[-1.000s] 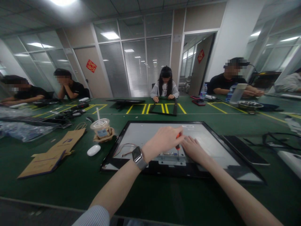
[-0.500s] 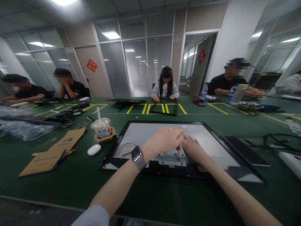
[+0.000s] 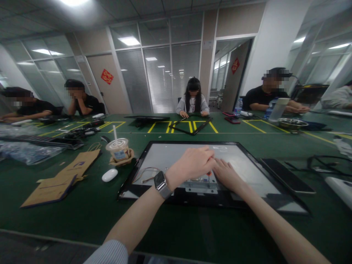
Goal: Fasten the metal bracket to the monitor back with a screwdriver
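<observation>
Above the panel (image 3: 162,156), our left hand (image 3: 195,161) grips a screwdriver (image 3: 209,173) (mostly hidden) and our right hand (image 3: 227,174) has its fingers outstretched.

An office room seems to be doubling as a shared workshop. Glass partitions (image 3: 158,77) with blinds are walling off the far side, a bright light (image 3: 73,3) is shining from a panelled ceiling (image 3: 110,14), and an open doorway is giving onto another room where chairs (image 3: 216,99) are standing. Red paper diamonds (image 3: 107,76) are hanging on two doors (image 3: 95,90). The workshop side is showing on the long green table (image 3: 132,134): yellow lines (image 3: 151,127) are marking out its surface, several people (image 3: 192,105) are sitting around it, and a screen panel (image 3: 156,154), a black frame (image 3: 202,126) and cables (image 3: 327,158) are lying on top
</observation>
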Demonstrator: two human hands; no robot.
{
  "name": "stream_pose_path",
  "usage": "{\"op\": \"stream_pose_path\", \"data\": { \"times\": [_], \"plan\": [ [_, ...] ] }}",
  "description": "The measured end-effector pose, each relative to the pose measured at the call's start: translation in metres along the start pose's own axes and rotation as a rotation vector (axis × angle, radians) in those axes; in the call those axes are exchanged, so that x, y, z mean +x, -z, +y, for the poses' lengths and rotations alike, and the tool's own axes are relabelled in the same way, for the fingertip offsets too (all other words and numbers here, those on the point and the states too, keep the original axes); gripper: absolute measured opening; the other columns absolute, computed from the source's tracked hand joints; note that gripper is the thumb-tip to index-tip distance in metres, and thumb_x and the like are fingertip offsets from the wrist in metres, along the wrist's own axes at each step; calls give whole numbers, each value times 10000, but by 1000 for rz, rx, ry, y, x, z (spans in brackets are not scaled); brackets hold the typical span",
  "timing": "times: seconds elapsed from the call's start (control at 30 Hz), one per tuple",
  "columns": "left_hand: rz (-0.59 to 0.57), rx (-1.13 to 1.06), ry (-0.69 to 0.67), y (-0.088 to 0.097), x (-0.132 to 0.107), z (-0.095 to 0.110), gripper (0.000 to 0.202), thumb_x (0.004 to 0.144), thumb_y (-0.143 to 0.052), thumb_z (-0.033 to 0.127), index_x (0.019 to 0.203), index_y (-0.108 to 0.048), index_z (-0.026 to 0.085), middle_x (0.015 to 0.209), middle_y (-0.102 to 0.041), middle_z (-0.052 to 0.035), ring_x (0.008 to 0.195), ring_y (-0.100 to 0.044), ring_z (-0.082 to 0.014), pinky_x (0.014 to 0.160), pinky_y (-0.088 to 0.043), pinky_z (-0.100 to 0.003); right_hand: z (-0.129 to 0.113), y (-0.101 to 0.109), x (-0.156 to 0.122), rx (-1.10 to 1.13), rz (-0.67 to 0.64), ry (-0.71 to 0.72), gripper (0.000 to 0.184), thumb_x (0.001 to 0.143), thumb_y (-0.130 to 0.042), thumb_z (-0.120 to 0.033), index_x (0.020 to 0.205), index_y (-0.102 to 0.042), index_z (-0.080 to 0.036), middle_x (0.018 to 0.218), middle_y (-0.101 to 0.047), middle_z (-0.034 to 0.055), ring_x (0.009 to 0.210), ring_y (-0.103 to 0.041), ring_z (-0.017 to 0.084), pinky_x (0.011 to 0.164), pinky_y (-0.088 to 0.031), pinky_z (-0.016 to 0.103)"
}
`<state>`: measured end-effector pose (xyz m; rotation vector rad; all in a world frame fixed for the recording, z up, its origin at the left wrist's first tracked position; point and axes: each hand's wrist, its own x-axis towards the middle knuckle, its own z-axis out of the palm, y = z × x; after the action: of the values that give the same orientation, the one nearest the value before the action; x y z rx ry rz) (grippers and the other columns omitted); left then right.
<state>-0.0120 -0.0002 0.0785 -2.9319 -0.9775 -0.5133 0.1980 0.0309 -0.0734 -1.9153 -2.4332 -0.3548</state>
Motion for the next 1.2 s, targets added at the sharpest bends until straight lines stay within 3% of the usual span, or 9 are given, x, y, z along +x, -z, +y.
{"op": "stream_pose_path", "data": {
  "times": [0.07, 0.3, 0.43, 0.63, 1.03, 1.2],
  "plan": [
    [-7, -8, 2, 0, 0, 0, 288, 1002, -368, 253, 899, -625, 173, 963, -671, -51, 738, -608, -164, 615, -385, -290, 0, -1, 0, -5, 7, -5, 482, 998, -319, -167, 1435, -520, -177, 1473, -521, 193, 1307, -495, 345, 1017, -429, 546],
    [-22, 67, 19, -3, 4, -3, 287, 1029, -385, 294, 948, -636, 178, 695, -647, -27, 642, -614, -186, 590, -379, -282, 0, -4, 1, -30, -4, -15, 454, 1009, -314, -177, 1389, -562, -193, 1486, -516, 178, 1313, -500, 346, 1028, -423, 544],
    [6, 105, 14, -5, 3, -4, 328, 1039, -379, 357, 961, -643, 178, 676, -647, -32, 627, -622, -194, 589, -389, -286, -1, -5, 1, -24, 3, -25, 465, 1011, -318, -178, 1422, -533, -180, 1490, -509, 189, 1320, -493, 353, 1025, -429, 552],
    [48, 155, 20, -9, 2, -4, 321, 1030, -340, 304, 974, -631, 181, 659, -639, -26, 597, -611, -192, 561, -365, -285, -1, -1, 0, 0, 0, -18, 477, 1010, -318, -169, 1441, -522, -164, 1488, -511, 203, 1337, -485, 354, 1038, -425, 574],
    [-1, 41, 14, 0, 0, -2, 233, 973, -409, 271, 881, -609, 195, 661, -620, -1, 605, -589, -166, 535, -299, -308, -2, 1, -2, -23, -1, -16, 462, 1006, -327, -159, 1404, -561, -166, 1476, -525, 205, 1348, -483, 364, 1044, -427, 572],
    [-7, 35, 23, -1, 0, -2, 236, 983, -411, 286, 901, -611, 193, 692, -639, -8, 618, -594, -164, 555, -329, -306, -1, -1, -1, -9, 14, -20, 461, 1002, -336, -167, 1408, -555, -175, 1470, -526, 213, 1339, -489, 356, 1043, -419, 578]
  ]
}}
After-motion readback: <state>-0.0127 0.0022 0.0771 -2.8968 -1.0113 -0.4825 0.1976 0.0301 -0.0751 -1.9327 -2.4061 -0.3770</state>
